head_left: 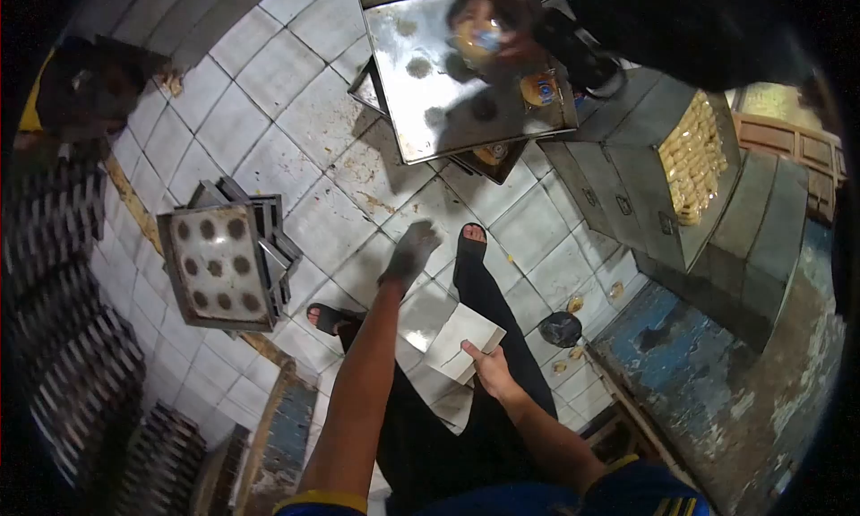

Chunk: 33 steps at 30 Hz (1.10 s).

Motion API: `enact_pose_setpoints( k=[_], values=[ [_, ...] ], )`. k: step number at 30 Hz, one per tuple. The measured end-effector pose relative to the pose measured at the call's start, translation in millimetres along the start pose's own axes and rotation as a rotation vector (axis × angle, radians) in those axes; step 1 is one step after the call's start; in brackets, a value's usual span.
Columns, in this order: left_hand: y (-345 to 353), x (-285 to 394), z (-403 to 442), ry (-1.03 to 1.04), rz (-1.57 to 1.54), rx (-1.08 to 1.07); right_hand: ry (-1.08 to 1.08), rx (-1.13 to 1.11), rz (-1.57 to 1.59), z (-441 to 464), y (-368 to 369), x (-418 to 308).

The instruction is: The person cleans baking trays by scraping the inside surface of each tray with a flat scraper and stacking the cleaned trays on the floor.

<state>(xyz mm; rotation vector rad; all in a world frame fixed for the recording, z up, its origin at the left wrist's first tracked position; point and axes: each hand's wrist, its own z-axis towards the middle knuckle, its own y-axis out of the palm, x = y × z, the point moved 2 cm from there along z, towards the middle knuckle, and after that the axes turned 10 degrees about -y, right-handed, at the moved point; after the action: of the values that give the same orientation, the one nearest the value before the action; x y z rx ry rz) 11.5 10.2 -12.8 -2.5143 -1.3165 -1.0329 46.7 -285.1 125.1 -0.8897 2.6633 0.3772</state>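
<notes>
My left hand [414,250], in a dark grey glove, is stretched forward over the tiled floor between my feet. Motion blur smears its fingers, and I make out nothing in it. My right hand [488,365] grips the edge of a pale, flat, rectangular piece [455,337] above my right leg, thumb on top. Ahead of me lies a large metal tray [394,77] with round dark marks, stacked on other trays. One round wrapped bun [541,89] rests on it. Another person's blurred hand [488,32] is over this tray with a wrapped item.
On the left stands a stack of metal baking trays [215,265]. To the right, a metal box [627,171] shows rows of pale wrapped items [694,158]. A black bundle [561,329] and small scraps lie on the floor. Dark slatted racks [81,364] line the left side.
</notes>
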Motion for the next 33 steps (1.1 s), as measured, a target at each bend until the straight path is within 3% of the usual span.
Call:
enact_pose_setpoints(
  k=[1,2,4,6,9,11,15,17,19,20,21,22,23,26,29,31,32,33],
  values=[
    [4.1,-5.3,-5.3,-0.01,-0.016,0.015,-0.064,0.046,0.037,-9.2,-3.7,1.3],
    [21.1,-43.7,41.1,0.197,-0.053,-0.002,-0.132,0.091,0.074,-16.7,-7.0,1.0],
    [82.5,0.9,121.1,0.11,-0.271,0.017,-0.149,0.153,0.11,26.6,-35.5,-28.6],
    [123.7,59.2,148.8,-0.195,-0.455,0.052,-0.139,0.257,0.187,24.3,-39.5,-53.9],
    [166.9,67.2,217.8,-0.114,-0.87,-0.041,-0.168,0.229,0.24,27.5,-48.0,-64.4],
    [174.1,97.2,219.2,-0.164,-1.112,0.186,-0.157,0.222,0.254,33.1,-55.5,-64.1],
    [172.9,110.1,218.4,-0.185,-1.142,0.346,-0.088,0.231,0.286,30.0,-60.4,-59.4],
    [155.4,111.1,192.5,-0.114,-1.024,0.459,-0.079,0.221,0.265,29.0,-58.5,-59.1],
    [121.7,81.0,172.0,0.081,-1.168,0.226,-0.072,0.2,0.248,26.1,-53.6,-55.4],
    [96.4,70.3,126.8,0.098,-1.021,0.257,-0.093,0.173,0.245,24.1,-49.6,-53.0],
    [66.7,57.4,91.2,0.127,-1.192,0.154,-0.111,0.144,0.241,22.9,-48.4,-46.7],
    [30.8,17.1,51.2,0.346,-0.309,0.337,-0.13,0.101,0.26,22.9,-50.5,-37.5],
    [-3.8,-26.7,10.4,0.506,0.488,0.765,-0.086,0.052,0.312,17.9,-45.4,-36.5],
    [-66.0,-90.1,-132.5,0.177,-0.664,0.492,0.026,-0.291,0.278,7.5,-46.9,-14.1],
    [-106.3,-167.0,-237.6,-0.002,-0.07,0.518,0.138,-0.581,0.231,22.0,4.6,-8.0],
    [-109.0,-163.2,-279.6,-0.204,-0.914,0.555,0.063,-0.525,0.044,47.2,76.1,-2.9],
    [-111.4,-205.7,-283.9,-0.087,-0.947,0.549,0.006,-0.518,-0.176,72.9,105.0,11.8],
    [-120.8,-213.8,-275.3,-0.086,-0.641,0.664,-0.051,-0.508,-0.399,99.3,132.8,27.7]
  ],
)
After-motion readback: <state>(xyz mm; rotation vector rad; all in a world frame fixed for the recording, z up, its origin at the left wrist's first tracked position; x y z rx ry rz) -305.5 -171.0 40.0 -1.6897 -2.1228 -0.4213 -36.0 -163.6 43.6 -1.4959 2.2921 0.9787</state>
